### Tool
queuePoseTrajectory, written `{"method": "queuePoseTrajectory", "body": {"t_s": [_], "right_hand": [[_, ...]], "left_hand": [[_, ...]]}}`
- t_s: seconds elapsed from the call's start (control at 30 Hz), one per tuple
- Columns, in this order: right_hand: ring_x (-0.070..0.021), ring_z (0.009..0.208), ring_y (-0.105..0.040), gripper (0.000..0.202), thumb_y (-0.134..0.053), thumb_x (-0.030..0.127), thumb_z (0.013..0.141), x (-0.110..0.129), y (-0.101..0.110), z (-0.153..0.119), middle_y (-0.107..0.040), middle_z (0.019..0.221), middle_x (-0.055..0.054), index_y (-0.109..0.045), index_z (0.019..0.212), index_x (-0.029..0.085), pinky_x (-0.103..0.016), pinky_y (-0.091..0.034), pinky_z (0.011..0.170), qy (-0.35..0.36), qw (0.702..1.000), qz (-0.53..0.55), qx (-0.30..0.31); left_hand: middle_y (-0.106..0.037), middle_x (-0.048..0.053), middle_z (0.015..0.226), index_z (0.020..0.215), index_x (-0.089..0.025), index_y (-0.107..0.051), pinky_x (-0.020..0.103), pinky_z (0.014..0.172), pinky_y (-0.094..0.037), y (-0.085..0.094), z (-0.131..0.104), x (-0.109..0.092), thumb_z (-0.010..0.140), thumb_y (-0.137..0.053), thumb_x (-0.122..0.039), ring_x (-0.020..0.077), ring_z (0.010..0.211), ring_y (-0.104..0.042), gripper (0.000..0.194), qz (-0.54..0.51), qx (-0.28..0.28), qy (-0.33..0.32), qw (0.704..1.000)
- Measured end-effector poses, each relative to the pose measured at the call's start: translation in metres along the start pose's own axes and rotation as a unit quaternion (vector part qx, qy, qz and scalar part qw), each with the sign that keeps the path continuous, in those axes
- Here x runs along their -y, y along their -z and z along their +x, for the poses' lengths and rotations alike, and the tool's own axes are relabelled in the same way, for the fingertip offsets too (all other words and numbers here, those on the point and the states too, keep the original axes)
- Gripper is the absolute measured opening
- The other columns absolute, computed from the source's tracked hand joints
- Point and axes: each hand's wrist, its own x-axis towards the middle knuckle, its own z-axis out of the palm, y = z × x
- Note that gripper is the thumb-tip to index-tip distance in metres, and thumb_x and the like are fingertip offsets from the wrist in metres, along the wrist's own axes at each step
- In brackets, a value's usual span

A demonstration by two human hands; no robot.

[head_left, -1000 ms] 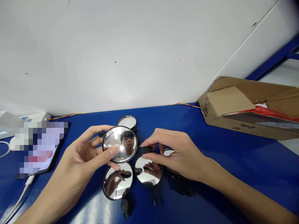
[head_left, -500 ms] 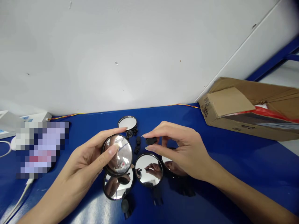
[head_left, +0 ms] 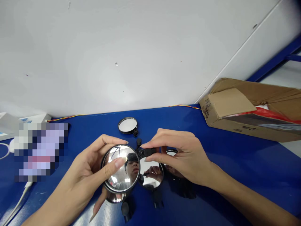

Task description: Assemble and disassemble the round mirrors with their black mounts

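My left hand [head_left: 87, 175] grips a round black-rimmed mirror [head_left: 114, 180], thumb across its glass and fingers behind it. My right hand [head_left: 183, 150] pinches a small black plastic mount [head_left: 148, 152] between thumb and fingertips. The mount's end is at the ribbed black joint [head_left: 141, 152] on the held mirror's right edge; whether the two are locked together I cannot tell. Below, a flat round mirror [head_left: 152, 180] lies on the blue table, with another mirror [head_left: 173, 169] partly under my right hand. A further mirror [head_left: 115, 197] is mostly covered by the held one.
A round mirror [head_left: 127, 125] with a black joint lies farther back. A small black part [head_left: 139, 142] lies in front of it. A cardboard box [head_left: 235, 103] stands at right. A pixelated phone-like device [head_left: 44, 150] with a white cable [head_left: 20, 201] is at left, before the wall [head_left: 145, 56].
My left hand has turned the mirror and brought it slightly down and right. My right hand has lowered the black mount, and its end now meets the mirror's joint.
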Motion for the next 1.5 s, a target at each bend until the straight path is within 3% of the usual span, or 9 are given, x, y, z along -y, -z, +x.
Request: {"method": "queuePoseTrajectory", "body": {"t_s": [0.23, 0.57, 0.67, 0.73, 0.8, 1.03, 1.27, 1.43, 1.5], "right_hand": [[-0.0117, 0.082, -0.07, 0.022, -0.09, 0.017, 0.099, 0.0, -0.006, -0.004, -0.081, 0.096, -0.004, -0.087, 0.121, 0.014, -0.023, -0.057, 0.072, 0.023, 1.0, -0.004, 0.01], [-0.0122, 0.08, -0.068, 0.022, -0.09, 0.017, 0.099, 0.002, -0.013, -0.007, -0.081, 0.094, -0.004, -0.086, 0.12, 0.011, -0.024, -0.057, 0.073, 0.041, 0.999, -0.011, 0.009], [-0.0116, 0.077, -0.067, 0.02, -0.091, 0.019, 0.1, 0.005, -0.012, -0.005, -0.078, 0.09, -0.002, -0.085, 0.118, 0.013, -0.024, -0.056, 0.07, 0.044, 0.998, -0.05, -0.014], [-0.012, 0.076, -0.066, 0.019, -0.091, 0.021, 0.1, 0.005, -0.012, -0.005, -0.075, 0.087, -0.002, -0.084, 0.116, 0.013, -0.025, -0.055, 0.067, 0.058, 0.994, -0.085, -0.033], [-0.0128, 0.076, -0.065, 0.018, -0.09, 0.02, 0.101, 0.004, -0.013, -0.005, -0.074, 0.087, -0.002, -0.082, 0.115, 0.013, -0.026, -0.054, 0.066, 0.075, 0.99, -0.112, -0.05], [-0.0134, 0.07, -0.062, 0.017, -0.09, 0.015, 0.098, 0.004, -0.018, -0.006, -0.077, 0.084, -0.003, -0.076, 0.107, 0.014, -0.029, -0.05, 0.061, 0.15, 0.971, -0.176, -0.062], [-0.0153, 0.07, -0.067, 0.016, -0.089, 0.018, 0.1, 0.002, -0.019, -0.006, -0.077, 0.083, -0.004, -0.076, 0.111, 0.015, -0.032, -0.054, 0.064, 0.165, 0.976, -0.138, -0.024], [-0.0166, 0.073, -0.067, 0.02, -0.082, 0.035, 0.108, 0.006, -0.008, -0.005, -0.08, 0.087, -0.005, -0.078, 0.118, 0.018, -0.033, -0.055, 0.067, 0.116, 0.991, -0.061, 0.034], [-0.0166, 0.075, -0.067, 0.013, -0.076, 0.03, 0.112, 0.01, -0.004, -0.004, -0.081, 0.09, -0.005, -0.078, 0.119, 0.019, -0.032, -0.056, 0.068, 0.103, 0.992, -0.066, 0.03]], "left_hand": [[-0.079, 0.002, 0.091, 0.13, -0.03, -0.068, 0.007, 0.032, -0.044, -0.002, 0.0, 0.002, 0.097, -0.089, -0.062, 0.0158, 0.048, -0.078, 0.05, 0.011, -0.016, 0.014, 1.0], [-0.076, -0.001, 0.077, 0.137, -0.03, -0.068, 0.012, 0.031, -0.046, -0.004, 0.004, 0.008, 0.097, -0.089, -0.061, 0.0125, 0.042, -0.067, 0.056, -0.015, -0.007, 0.01, 1.0], [-0.08, -0.001, 0.092, 0.139, -0.032, -0.07, 0.015, 0.042, -0.056, -0.009, 0.005, 0.007, 0.095, -0.092, -0.059, 0.0076, 0.047, -0.065, 0.055, 0.011, -0.08, -0.046, 0.996], [-0.083, 0.003, 0.112, 0.141, -0.033, -0.072, 0.023, 0.069, -0.071, -0.01, 0.007, 0.007, 0.09, -0.097, -0.053, 0.0155, 0.075, -0.08, 0.06, 0.03, -0.105, -0.098, 0.989], [-0.082, 0.005, 0.127, 0.148, -0.035, -0.071, 0.034, 0.091, -0.073, -0.008, 0.008, 0.01, 0.085, -0.102, -0.046, 0.0258, 0.105, -0.082, 0.071, 0.07, -0.103, -0.14, 0.982], [-0.068, 0.002, 0.146, 0.149, -0.048, -0.072, 0.045, 0.1, -0.07, -0.001, 0.013, 0.021, 0.094, -0.095, -0.044, 0.028, 0.119, -0.076, 0.06, 0.275, -0.136, -0.284, 0.908], [-0.078, 0.003, 0.132, 0.155, -0.045, -0.067, 0.049, 0.099, -0.069, 0.008, 0.011, 0.018, 0.088, -0.098, -0.046, 0.0297, 0.108, -0.08, 0.073, 0.32, -0.119, -0.272, 0.9], [-0.082, 0.002, 0.127, 0.152, -0.041, -0.069, 0.054, 0.115, -0.061, 0.016, 0.004, -0.001, 0.085, -0.098, -0.046, 0.0334, 0.114, -0.079, 0.073, 0.35, -0.1, -0.222, 0.905], [-0.082, 0.004, 0.133, 0.159, -0.042, -0.064, 0.059, 0.121, -0.056, 0.024, 0.001, -0.006, 0.076, -0.102, -0.043, 0.0379, 0.12, -0.076, 0.091, 0.354, -0.067, -0.197, 0.912]]}}
